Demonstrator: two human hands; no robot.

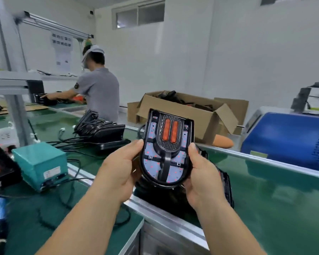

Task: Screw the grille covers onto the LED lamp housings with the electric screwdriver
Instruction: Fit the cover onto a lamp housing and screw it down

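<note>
I hold one LED lamp housing upright in front of me, above the green conveyor belt. It is a black U-shaped shell with a white LED board dotted red, a black grille cover and two orange bars near its top. My left hand grips its left edge, thumb on the front. My right hand grips its right edge the same way. More black housings lie on the belt under and behind my hands. No electric screwdriver is in view.
A teal power box with black cables stands on the bench at left. A stack of black housings lies further back. An open cardboard box holds dark parts. A blue machine stands at right. A person works at the far bench.
</note>
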